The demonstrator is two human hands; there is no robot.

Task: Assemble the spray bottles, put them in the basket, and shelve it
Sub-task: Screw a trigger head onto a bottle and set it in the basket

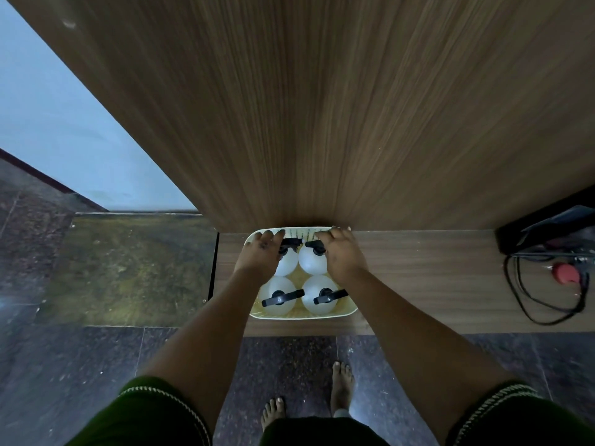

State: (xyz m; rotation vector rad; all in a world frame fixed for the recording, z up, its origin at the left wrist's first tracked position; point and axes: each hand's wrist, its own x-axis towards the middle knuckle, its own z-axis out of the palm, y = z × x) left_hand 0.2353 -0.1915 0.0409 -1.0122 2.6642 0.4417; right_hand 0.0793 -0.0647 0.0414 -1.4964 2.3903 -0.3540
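Observation:
A cream perforated basket [347,312] stands on a low wooden shelf [418,284], its far end under the wooden top above. Inside stand several white spray bottles with black trigger heads, the near pair being one on the left [279,297] and one on the right [320,297]. My left hand [259,255] rests over the far left bottle, fingers reaching the basket's far rim. My right hand [343,255] lies over the far right bottle [310,262], fingers curled at the far rim. Whether the fingers grip the rim is unclear.
A large wooden panel [322,107] overhangs the shelf. Black cables [528,304], a red plug [566,273] and a dark device [553,230] lie on the shelf's right end. Dark stone floor [96,365] lies below, with my bare feet [341,387]. A blue wall [64,123] stands at left.

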